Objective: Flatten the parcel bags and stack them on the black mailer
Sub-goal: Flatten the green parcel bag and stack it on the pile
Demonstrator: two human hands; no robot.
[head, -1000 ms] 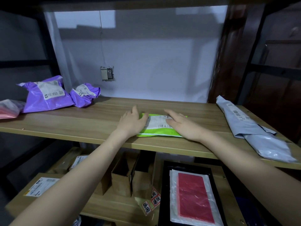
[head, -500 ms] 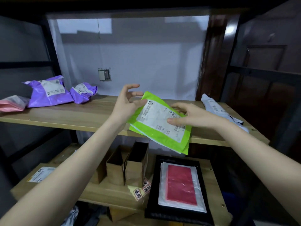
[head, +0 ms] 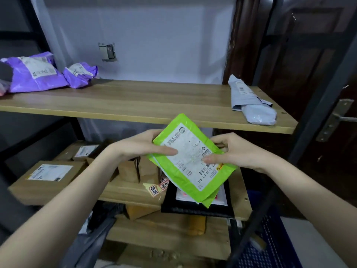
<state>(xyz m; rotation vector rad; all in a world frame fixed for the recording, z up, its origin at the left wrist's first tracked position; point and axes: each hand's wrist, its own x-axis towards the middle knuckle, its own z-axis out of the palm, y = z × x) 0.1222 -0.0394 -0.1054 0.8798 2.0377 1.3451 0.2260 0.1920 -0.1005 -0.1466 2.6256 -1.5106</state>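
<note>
- Both hands hold the green parcel bag (head: 190,161) in the air: the left hand (head: 143,147) grips its upper-left edge with the thumb laid across the label, and the right hand (head: 234,150) pinches the right edge, thumb on top and fingers curled behind.
- Below the grip, partly hidden by the bag's lower corner, lies the black mailer (head: 195,208) on the lower shelf (head: 127,192), with a white-and-red packet already on it.
- Judged from this, the step in hand is carrying the flattened bag down onto that stack.
- Done well, the person keeps both edges taut so the bag stays flat, squares it to the mailer's outline, and sets the near corner down first.
- Letting go one hand at a time would probably stop it sliding off.
</note>
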